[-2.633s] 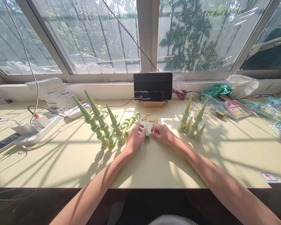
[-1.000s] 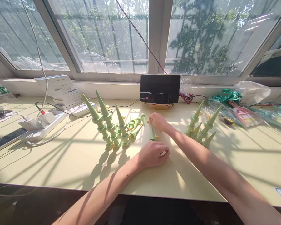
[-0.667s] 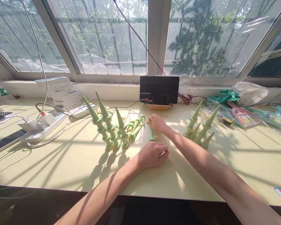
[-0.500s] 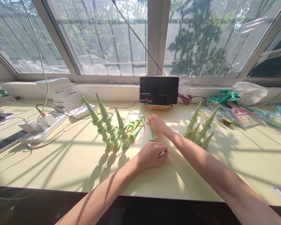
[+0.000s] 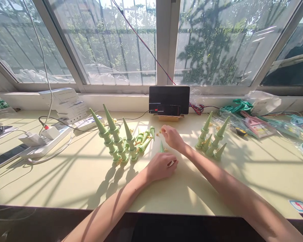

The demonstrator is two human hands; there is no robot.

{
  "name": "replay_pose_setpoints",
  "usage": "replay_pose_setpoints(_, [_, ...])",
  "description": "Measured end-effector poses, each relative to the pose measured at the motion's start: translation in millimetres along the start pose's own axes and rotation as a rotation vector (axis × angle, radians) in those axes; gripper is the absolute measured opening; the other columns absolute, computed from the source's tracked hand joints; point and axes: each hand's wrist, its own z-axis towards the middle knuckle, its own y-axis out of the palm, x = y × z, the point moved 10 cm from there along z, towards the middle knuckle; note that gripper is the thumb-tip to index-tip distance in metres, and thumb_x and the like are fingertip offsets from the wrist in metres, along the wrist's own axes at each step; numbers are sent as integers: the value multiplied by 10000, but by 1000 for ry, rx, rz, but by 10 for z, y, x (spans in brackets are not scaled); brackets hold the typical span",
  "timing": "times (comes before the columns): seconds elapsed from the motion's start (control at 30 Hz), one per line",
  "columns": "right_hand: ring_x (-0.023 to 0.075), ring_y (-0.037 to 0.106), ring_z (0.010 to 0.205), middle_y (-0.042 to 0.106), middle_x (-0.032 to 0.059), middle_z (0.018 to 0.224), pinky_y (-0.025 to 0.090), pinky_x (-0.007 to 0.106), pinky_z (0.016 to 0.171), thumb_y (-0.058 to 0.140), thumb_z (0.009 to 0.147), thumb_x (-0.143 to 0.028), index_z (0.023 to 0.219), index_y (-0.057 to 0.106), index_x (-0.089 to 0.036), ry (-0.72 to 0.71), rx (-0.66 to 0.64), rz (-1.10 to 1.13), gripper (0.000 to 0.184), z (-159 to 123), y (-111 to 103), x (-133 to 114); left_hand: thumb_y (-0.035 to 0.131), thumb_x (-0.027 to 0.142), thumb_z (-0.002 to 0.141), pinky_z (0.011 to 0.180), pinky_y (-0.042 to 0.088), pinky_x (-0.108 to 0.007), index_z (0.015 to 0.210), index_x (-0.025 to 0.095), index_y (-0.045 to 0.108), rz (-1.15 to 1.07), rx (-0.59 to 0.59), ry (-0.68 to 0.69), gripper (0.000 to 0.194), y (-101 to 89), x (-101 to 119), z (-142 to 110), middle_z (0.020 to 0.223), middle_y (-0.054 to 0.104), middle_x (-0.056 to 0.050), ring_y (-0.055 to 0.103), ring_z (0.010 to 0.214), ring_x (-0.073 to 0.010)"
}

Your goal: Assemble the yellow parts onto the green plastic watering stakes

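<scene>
left hand (image 5: 163, 166): loosely curled, contents unclear | right hand (image 5: 169, 134): pinched narrow, contents unclear, beside yellow pegs (image 5: 157, 134) | green cone (image 5: 162, 147): just beyond left hand, the nearer; axis upright or flat, can't tell

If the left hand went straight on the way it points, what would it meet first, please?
The left hand would probably meet the right forearm first, though the depth between them is unclear.

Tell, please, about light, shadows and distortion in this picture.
Head view: sunlight through the window, left cones throwing shadows toward the viewer; head view: glare streaks on the window's right side; head view: forearms looking stretched, perhaps by a wide lens.
</scene>
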Motion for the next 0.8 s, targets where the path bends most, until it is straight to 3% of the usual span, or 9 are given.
replay_pose_setpoints(0.2, [170, 564, 701, 651, 47, 852, 417, 272, 659, 449, 954, -210, 893, 569, -197, 1, 174, 183, 136, -478, -300, 51, 473, 230, 952, 520, 294, -253, 595, 188, 421, 10, 204, -88, 363, -241, -115, 11, 565, 391, 41, 329, 511, -96])
replay_pose_setpoints(0.37, [149, 572, 660, 669, 34, 829, 430, 259, 622, 497, 949, -261, 920, 599, -195, 87, 231, 270, 125, -632, -440, 78, 481, 262, 967, 527, 316, -250, 615, 190, 462, 16, 355, -170, 359, -425, -249, -12, 567, 425, 38, 356, 518, -101])
replay_pose_setpoints(0.5, [145, 589, 665, 691, 43, 865, 449, 254, 594, 527, 939, -298, 937, 613, -198, 94, 225, 357, 132, -629, -450, -18, 506, 269, 958, 533, 367, -226, 887, 200, 617, -62, 464, -292, 149, -557, -408, -57, 686, 567, 34, 421, 503, -81])
replay_pose_setpoints(0.6, [142, 601, 666, 705, 50, 907, 463, 253, 578, 550, 925, -302, 938, 619, -204, 87, 187, 393, 120, -624, -410, -99, 525, 298, 950, 490, 363, -214, 1014, 197, 630, -136, 480, -366, 159, -591, -492, -69, 767, 607, 28, 398, 443, -49])
replay_pose_setpoints(0.8, [136, 607, 646, 703, 30, 886, 464, 251, 569, 562, 923, -281, 924, 620, -216, 45, 74, 402, 87, -624, -276, -175, 531, 306, 950, 476, 362, -209, 886, 185, 647, -134, 468, -344, 180, -603, -491, -42, 832, 621, 6, 397, 458, -40])
